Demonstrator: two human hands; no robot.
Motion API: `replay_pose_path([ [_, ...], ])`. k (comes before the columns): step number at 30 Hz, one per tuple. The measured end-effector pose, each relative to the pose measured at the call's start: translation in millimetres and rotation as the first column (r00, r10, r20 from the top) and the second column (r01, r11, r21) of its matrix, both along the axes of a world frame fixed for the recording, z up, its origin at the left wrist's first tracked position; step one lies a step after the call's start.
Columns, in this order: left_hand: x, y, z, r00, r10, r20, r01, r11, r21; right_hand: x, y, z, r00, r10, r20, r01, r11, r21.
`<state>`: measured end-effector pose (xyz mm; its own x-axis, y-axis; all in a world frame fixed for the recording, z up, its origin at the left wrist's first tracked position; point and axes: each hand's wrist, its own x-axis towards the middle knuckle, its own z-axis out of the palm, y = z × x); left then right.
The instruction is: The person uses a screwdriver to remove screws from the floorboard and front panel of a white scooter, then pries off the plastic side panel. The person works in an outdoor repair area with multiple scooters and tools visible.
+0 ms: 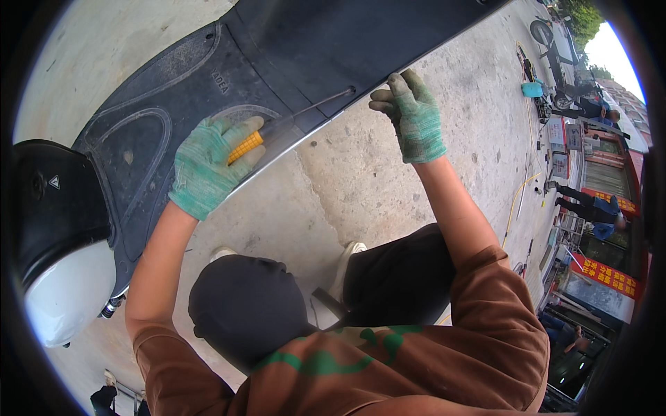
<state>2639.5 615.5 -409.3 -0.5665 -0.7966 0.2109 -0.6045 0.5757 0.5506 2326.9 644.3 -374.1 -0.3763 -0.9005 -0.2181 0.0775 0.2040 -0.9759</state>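
In a green knit work glove with dark fingertips, my left hand (213,161) grips the yellow handle of a screwdriver (246,147). The long thin shaft slants up to the right, its tip at a recessed hole (350,90) near the edge of a dark plastic scooter floorboard (197,88). Moulded on this floorboard is the maker's name Yadea. My right hand (413,114), gloved alike, is raised beside the panel's side edge. Its fingertips are at or close to that edge, with fingers partly bent and apart, and I see nothing held in it.
Concrete ground (374,192) lies under me and the scooter. At left are a black scooter part (62,192) with a warning sticker and a white rounded body panel (73,294). A yellow hose (515,200) crosses the ground at right. Beyond it, people (596,210) stand near shopfronts.
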Motion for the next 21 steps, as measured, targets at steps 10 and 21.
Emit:
replay_pose_path([
  [10, -0.8, -0.1, 0.4, 1.000, -0.004, -0.002, 0.004, 1.000, -0.021, 1.2, -1.3, -1.4, 1.000, -0.009, 0.019, 0.010, 0.999, -0.044],
  [21, -3.2, 1.4, -0.8, 0.999, -0.022, -0.034, 0.015, 0.982, -0.187, 2.8, -0.7, 2.2, 1.000, 0.009, 0.025, -0.008, 0.999, -0.044],
])
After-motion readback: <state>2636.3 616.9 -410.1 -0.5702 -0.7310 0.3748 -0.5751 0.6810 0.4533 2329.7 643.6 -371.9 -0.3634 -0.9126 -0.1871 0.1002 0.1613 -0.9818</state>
